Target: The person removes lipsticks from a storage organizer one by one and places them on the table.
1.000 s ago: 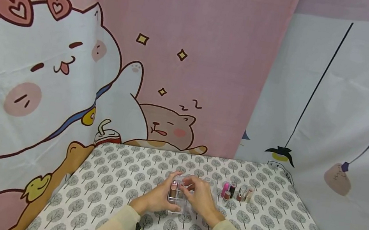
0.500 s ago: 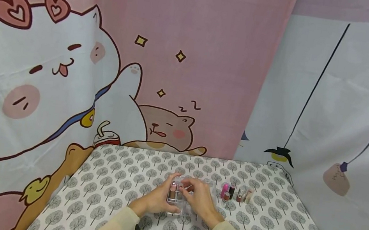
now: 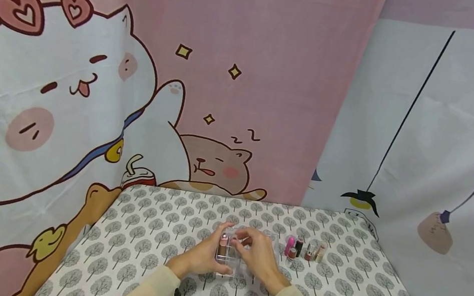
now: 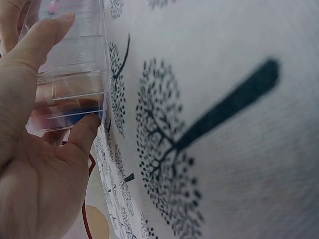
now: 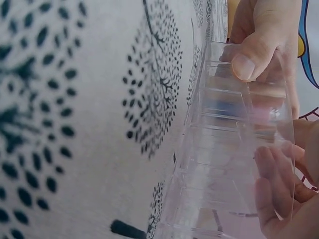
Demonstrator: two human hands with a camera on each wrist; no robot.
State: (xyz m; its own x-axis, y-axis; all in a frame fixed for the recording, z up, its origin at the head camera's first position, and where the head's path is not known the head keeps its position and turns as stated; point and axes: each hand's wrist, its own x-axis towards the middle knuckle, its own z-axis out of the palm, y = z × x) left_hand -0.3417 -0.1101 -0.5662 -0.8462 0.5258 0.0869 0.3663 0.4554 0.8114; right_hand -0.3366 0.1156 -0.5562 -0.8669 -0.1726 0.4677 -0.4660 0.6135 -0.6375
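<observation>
The left hand grips a clear plastic compartmented box on the white tree-patterned tabletop. A brown tube with a pinkish top sits inside. The right hand bends its fingers over the box; whether they pinch anything is unclear. Rightward, a bright pink tube stands beside a black tube.

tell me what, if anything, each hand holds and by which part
The left hand holds the clear case by its left end, thumb on the near wall. Whether the right hand pinches anything cannot be told.
</observation>
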